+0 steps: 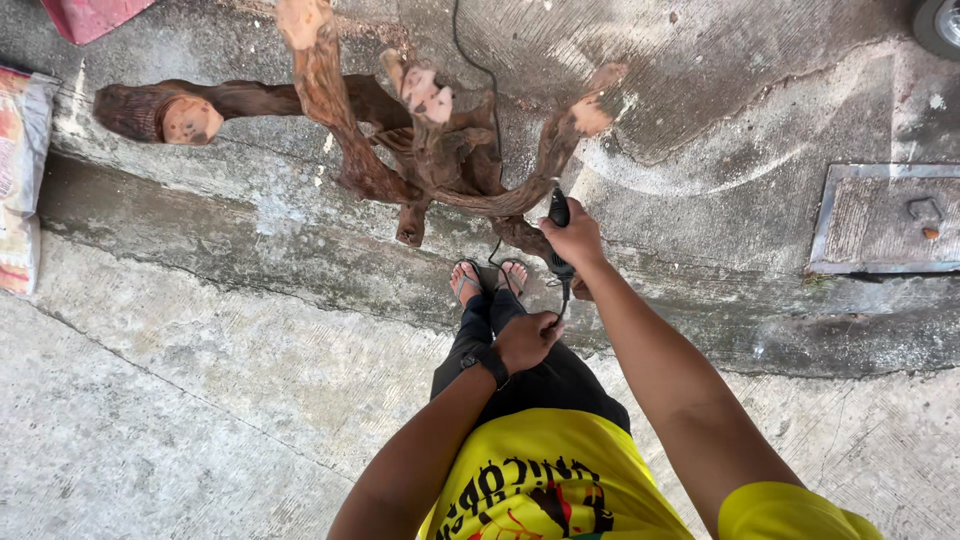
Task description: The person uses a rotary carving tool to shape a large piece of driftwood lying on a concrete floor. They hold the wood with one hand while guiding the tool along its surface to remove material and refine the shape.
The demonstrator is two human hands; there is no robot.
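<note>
A person in a yellow shirt (pixel 545 480) stands on a concrete floor (pixel 180 400), seen from above, both arms stretched forward. The right hand (pixel 573 240) reaches out, arm nearly straight, and is wrapped tight around a slim black power tool (pixel 558 212) whose tip points at a curved branch of a gnarled driftwood root (pixel 430 150). The left hand (pixel 525 340), with a black wristwatch (pixel 487 362) on the wrist, is held lower and closer to the body, bent at the elbow and clenched around the tool's black cord (pixel 562 296), just below the right hand.

The root is reddish-brown, twisted and knotted, with several thick limbs ending in pale, freshly cut faces. It rests on a raised concrete step (pixel 250 200) across the upper half of the view, with its lower limbs reaching to the step's near edge, just beyond the person's sandalled feet (pixel 488 278). A second stretch of black cable (pixel 470 50) runs from the top edge of the view down behind the wood.

The concrete is rough, stained and streaked grey. A printed sack (pixel 20 180) lies at the left edge, and a square metal cover (pixel 885 218) sits in the step at the right.
</note>
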